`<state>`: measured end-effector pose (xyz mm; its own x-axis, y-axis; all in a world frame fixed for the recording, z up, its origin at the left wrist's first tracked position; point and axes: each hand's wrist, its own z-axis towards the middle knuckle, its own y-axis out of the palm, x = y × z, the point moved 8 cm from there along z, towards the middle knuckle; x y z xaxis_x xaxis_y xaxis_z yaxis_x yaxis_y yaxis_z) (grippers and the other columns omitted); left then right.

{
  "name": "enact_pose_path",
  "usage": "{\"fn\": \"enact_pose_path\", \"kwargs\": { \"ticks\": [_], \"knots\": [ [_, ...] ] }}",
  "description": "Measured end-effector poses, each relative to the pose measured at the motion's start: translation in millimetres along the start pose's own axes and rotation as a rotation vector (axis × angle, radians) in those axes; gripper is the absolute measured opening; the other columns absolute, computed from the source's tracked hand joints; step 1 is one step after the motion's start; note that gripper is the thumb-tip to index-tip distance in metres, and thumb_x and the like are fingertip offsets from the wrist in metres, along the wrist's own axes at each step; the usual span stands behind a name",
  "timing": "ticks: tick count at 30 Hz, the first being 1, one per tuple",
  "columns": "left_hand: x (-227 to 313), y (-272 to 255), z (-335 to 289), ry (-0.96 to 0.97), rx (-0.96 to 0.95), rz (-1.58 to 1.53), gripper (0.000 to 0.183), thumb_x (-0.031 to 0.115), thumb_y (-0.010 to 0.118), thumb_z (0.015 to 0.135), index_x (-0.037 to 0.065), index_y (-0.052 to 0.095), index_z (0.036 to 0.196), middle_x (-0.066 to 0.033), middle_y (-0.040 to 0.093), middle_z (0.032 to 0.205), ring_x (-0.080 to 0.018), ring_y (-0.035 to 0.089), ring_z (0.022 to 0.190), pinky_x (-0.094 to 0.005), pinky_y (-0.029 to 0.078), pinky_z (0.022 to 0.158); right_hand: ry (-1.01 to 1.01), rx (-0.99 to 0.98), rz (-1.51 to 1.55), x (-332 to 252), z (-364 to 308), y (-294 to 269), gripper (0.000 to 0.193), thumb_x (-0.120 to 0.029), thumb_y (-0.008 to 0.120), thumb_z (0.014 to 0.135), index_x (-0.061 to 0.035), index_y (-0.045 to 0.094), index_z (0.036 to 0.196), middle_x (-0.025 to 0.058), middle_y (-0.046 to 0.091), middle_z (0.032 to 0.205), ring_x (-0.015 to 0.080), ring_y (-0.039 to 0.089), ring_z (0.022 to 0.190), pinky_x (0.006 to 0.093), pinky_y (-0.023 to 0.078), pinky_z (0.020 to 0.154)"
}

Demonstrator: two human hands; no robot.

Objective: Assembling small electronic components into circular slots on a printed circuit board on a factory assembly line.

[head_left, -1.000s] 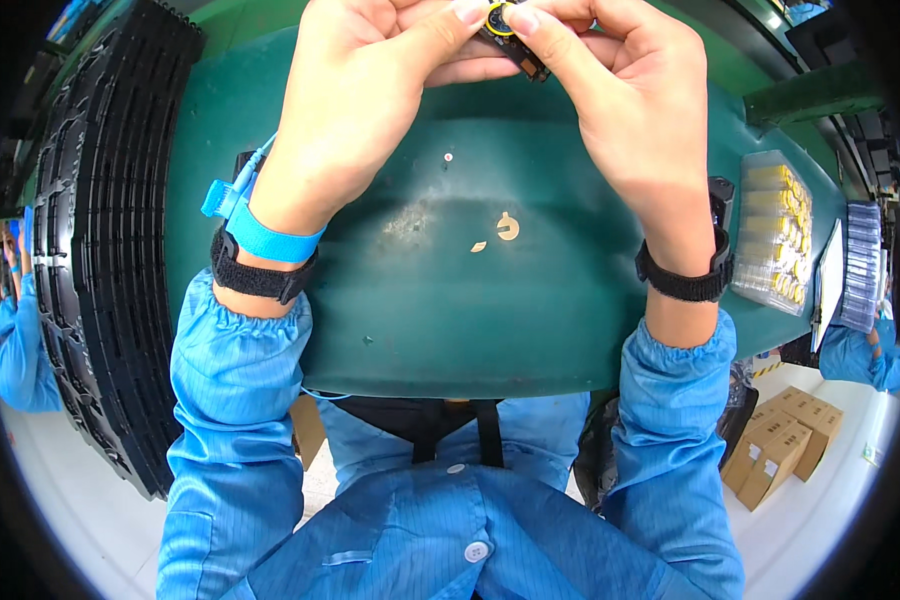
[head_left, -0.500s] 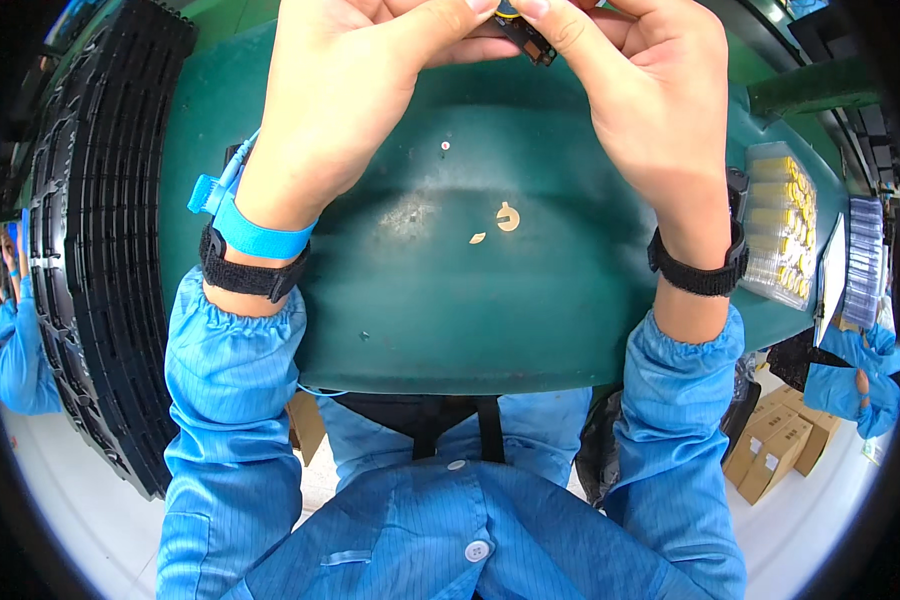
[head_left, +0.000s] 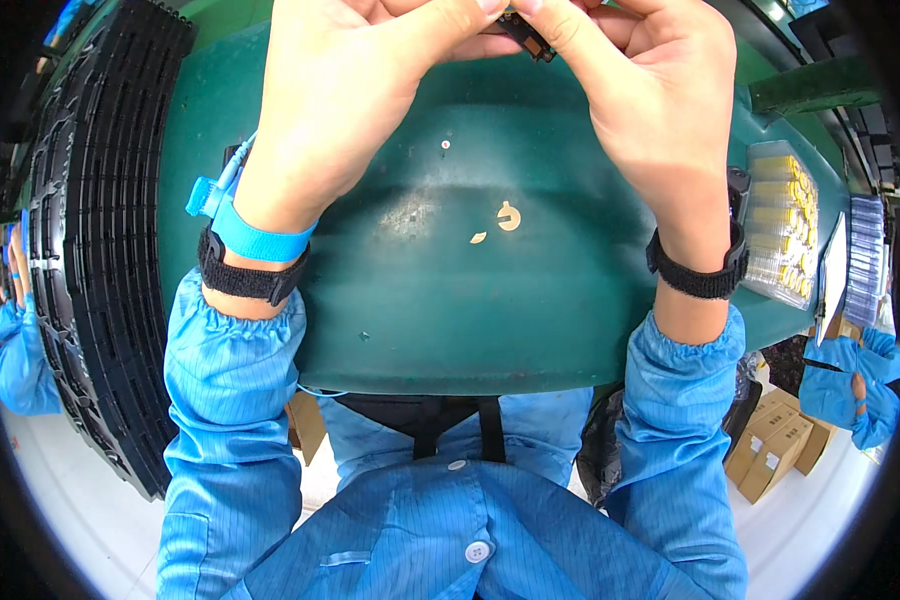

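Both my hands meet at the top edge of the view, above the far part of a green table mat (head_left: 450, 320). Between their fingertips is a small dark part (head_left: 527, 36) that looks like a circuit board, with a copper-coloured patch and a bit of yellow. My left hand (head_left: 360, 90) pinches it from the left; thumb and fingers are closed. From the other side my right hand (head_left: 650, 85) grips it, thumb pressed along its edge. The part's upper end is cut off by the frame. Nearer me on the mat lie a cream ring-shaped piece (head_left: 509, 216) and a cream scrap (head_left: 478, 238).
Black trays (head_left: 105, 220) are stacked along the left side. A clear plastic tray with yellow-topped pieces (head_left: 782, 225) stands at the right, beside blue-grey trays (head_left: 864, 260). Cardboard boxes (head_left: 770, 445) sit on the floor. Blue-sleeved people show at both rims. A cord runs from my blue wristband (head_left: 265, 235).
Both hands have shifted very slightly, and the dark part sits a little higher in the view. The grip stays the same. At the right rim, the other person's arms have moved a little.
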<state>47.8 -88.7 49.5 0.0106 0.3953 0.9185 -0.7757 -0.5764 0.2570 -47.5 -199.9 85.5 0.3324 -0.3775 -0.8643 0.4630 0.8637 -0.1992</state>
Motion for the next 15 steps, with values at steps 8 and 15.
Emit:
{"fn": "enact_pose_path", "kwargs": {
  "ticks": [8,15],
  "knots": [
    [2.0,-0.5,0.2,0.016,0.025,-0.006,0.021,-0.002,0.062,0.1,-0.011,0.061,0.119,-0.0196,0.073,0.111,-0.0203,0.072,0.099,-0.0315,0.062,0.089,-0.045,0.04,0.003,-3.4,-0.2,-0.5,0.005,0.005,0.069,0.095,0.0097,0.071,0.094,0.0101,0.074,0.085,0.0084,0.069,0.075,0.0184,0.053,0.064],
    [6.3,-0.6,-0.9,0.091,-0.006,-0.047,0.022,-0.003,0.061,0.1,-0.011,0.061,0.12,-0.0197,0.073,0.112,-0.0209,0.073,0.1,-0.0324,0.062,0.09,-0.085,0.071,0.148,4.6,3.8,-4.1,0.004,0.006,0.072,0.093,0.0103,0.072,0.093,0.0115,0.074,0.085,0.0085,0.069,0.074,0.0193,0.055,0.065]
  ]
}}
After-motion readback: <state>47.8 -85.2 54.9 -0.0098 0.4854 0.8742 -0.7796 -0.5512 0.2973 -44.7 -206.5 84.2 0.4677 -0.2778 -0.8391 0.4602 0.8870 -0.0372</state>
